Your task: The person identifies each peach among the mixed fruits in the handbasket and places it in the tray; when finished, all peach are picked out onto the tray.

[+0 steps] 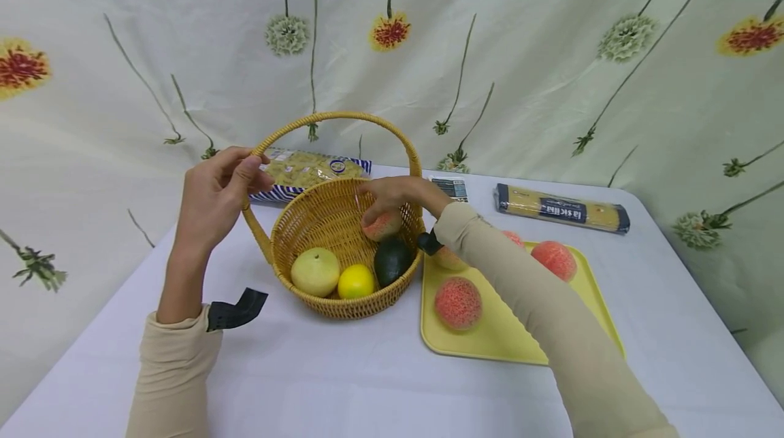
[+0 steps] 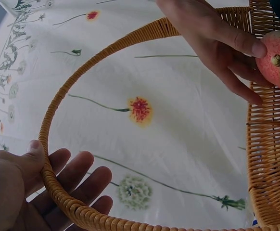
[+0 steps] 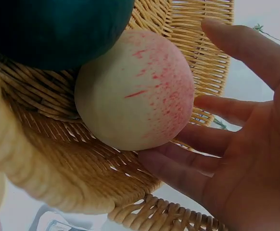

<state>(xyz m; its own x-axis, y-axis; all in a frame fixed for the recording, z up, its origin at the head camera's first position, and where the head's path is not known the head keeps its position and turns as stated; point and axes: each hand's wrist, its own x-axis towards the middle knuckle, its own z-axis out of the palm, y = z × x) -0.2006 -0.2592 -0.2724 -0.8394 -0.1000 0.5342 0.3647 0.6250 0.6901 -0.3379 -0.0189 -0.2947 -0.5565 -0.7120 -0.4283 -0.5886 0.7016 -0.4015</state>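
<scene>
A wicker basket [image 1: 343, 312] with a tall arched handle [image 1: 343, 115] stands on the table. My left hand [image 1: 214, 193] holds the left side of that handle, thumb on one side and fingers behind. Inside the basket lie a pale yellow-green round fruit [image 1: 315, 272], a yellow lemon [image 1: 356, 282], a dark green avocado [image 1: 393, 262] and a pink-speckled peach [image 1: 382, 226]. My right hand [image 3: 241, 139] reaches into the basket at the peach. Its fingers are spread and extended along the peach's side, with the thumb standing away from it.
Right of the basket is a yellow tray [image 1: 490, 346] bearing several peaches, one [image 1: 458, 302] near its front left. Behind the basket lies a bag of pasta [image 1: 306, 169]. A spaghetti packet [image 1: 560, 208] lies at the back right, before a flower-printed cloth [image 1: 539, 71].
</scene>
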